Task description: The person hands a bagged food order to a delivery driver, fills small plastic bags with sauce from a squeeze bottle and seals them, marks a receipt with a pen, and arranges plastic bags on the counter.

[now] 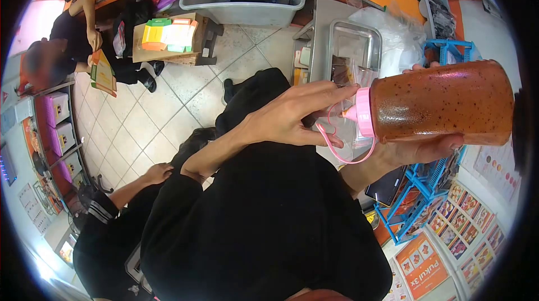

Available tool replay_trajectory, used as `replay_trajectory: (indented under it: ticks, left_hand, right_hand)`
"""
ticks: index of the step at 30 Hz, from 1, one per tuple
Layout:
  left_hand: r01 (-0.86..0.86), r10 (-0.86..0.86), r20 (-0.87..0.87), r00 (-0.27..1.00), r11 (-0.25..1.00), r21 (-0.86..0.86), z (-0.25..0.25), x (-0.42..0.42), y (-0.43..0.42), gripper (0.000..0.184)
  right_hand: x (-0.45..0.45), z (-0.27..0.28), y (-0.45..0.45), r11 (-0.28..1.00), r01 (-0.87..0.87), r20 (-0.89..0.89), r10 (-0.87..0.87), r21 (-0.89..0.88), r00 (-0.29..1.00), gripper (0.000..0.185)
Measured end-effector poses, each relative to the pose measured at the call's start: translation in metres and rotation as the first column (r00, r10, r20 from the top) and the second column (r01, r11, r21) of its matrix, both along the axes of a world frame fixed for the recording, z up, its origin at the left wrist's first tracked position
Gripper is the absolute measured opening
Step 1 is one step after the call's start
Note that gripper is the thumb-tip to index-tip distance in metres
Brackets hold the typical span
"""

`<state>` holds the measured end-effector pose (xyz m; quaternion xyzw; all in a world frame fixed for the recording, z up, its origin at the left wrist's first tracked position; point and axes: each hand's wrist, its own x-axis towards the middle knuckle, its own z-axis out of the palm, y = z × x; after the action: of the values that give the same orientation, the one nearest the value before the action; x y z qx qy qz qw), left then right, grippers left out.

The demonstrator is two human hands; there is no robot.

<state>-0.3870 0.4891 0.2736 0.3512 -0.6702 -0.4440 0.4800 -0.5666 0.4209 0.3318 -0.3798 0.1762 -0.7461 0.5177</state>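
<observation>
Brown-filled bottle (443, 104), clasped sideways in right grip (418, 152), pink cap (365, 112) by parted left grip (303, 111)

We wear a loose black top (269, 211), plain and matt across the chest and wide over the shoulders. Its left sleeve (174, 211) is short and roomy, ending near the elbow, and the forearm below is bare. On the other side, the fabric is the same unbroken black. Our trousers (255, 96) are black too, barely distinguishable from the top, and a dark shoe (227, 90) shows beneath. Our left hand (306, 111) is bare, its fingers slender.
</observation>
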Motion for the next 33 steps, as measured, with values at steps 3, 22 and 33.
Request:
replay_trajectory:
  ticks: [3,22,33]
  left_hand:
    - [-0.002,0.002,-0.02,1.0,1.0,0.0,-0.001,-0.002,-0.002,0.081]
    - [0.158,0.101,-0.556,0.825,0.903,0.399,-0.027,-0.021,-0.033,0.098]
    - [0.718,-0.177,-0.74,0.648,0.466,0.517,-0.018,-0.05,-0.121,0.105]
  right_hand:
    - [0.004,0.0,0.001,0.983,0.125,-0.193,-0.098,0.134,0.976,0.087]
    - [-0.029,-0.056,-0.004,0.746,-0.189,0.517,-0.235,0.639,0.823,0.063]
    - [-0.065,-0.18,0.07,0.817,0.019,0.706,-0.51,0.577,0.492,0.062]
